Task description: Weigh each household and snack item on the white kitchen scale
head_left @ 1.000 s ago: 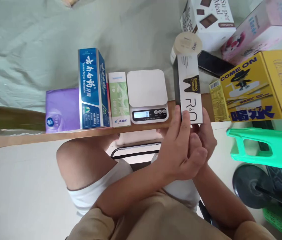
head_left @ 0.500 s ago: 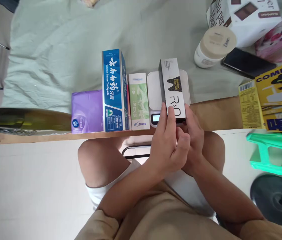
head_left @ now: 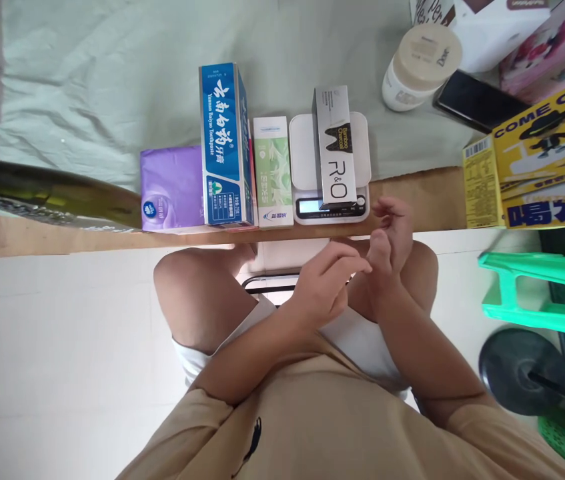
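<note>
A silver-grey R&O Bamboo Charcoal toothpaste box [head_left: 335,150] lies lengthwise on the white kitchen scale [head_left: 303,157], whose lit display is partly covered by the box's near end. Both hands are off the box. My left hand [head_left: 326,277] hovers over my lap below the table edge, fingers loosely bent and holding nothing. Just right of the scale, my right hand [head_left: 391,240] is at the table edge, empty, with its fingers curled loosely and the thumb apart. Left of the scale stand a green-and-white box [head_left: 272,173] and a taller blue Yunnan Baiyao toothpaste box [head_left: 222,143].
A purple tissue pack [head_left: 172,187] and a dark green bottle [head_left: 57,193] lie at the left. To the right are a Dove jar [head_left: 422,67], a black phone [head_left: 479,100] and yellow boxes [head_left: 545,150]. A green stool [head_left: 502,293] stands on the floor.
Both hands have let go of the R&O box and drawn back towards my body. The box stays on the scale. The whole view has shifted slightly, so the table appears higher.
</note>
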Demonstrator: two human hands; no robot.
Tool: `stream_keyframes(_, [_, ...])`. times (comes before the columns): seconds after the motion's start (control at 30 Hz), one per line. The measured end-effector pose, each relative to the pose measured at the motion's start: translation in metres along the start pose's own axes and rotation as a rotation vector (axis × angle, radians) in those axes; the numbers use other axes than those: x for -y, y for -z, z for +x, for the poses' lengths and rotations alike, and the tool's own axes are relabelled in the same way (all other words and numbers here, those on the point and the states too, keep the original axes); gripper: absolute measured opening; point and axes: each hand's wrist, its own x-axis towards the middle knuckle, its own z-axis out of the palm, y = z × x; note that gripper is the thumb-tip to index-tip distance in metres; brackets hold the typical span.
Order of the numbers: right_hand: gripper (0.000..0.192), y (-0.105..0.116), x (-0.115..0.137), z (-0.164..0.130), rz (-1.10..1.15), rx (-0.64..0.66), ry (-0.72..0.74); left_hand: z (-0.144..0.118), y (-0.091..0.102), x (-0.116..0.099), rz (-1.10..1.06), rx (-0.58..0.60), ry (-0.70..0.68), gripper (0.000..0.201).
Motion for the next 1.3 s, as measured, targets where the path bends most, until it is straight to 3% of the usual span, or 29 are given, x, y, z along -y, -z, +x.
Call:
stream_keyframes(0.2, [0.041,-0.002,-0.005,0.000,-0.050,-0.015,0.077,0.011,0.013,-0.001,-0.024,0.042,-0.005,0.032])
stream_keyframes(0.47, [0.042,-0.020,-0.009,0.020,-0.024,-0.068,0.263,0.016,0.003,0.008,0.009,-0.061,0.041,0.025])
stream_keyframes(0.6, [0.040,-0.023,-0.007,0.020,-0.031,-0.066,0.265,0.021,0.004,0.011,0.008,-0.101,0.007,0.030])
stream_keyframes(0.8, [0.040,-0.018,-0.005,0.016,-0.084,-0.028,0.160,0.025,0.012,0.011,0.011,-0.222,0.102,0.017])
stream_keyframes(0.83, [0.042,-0.018,-0.005,0.016,-0.093,-0.002,0.144,0.024,0.012,0.014,0.025,-0.225,0.110,0.025])
stream_keyframes(0.97, [0.054,-0.020,-0.008,0.017,-0.128,0.102,0.218,0.021,0.009,0.023,0.054,-0.074,0.231,0.064])
stream_keyframes(1.17, [0.053,-0.024,-0.009,0.018,-0.201,0.185,0.262,0.028,0.004,0.020,-0.050,0.143,0.443,0.077])
stream_keyframes(1.3, [0.047,-0.024,-0.011,0.017,-0.084,0.165,0.235,0.029,0.001,0.015,-0.120,0.204,0.410,0.086])
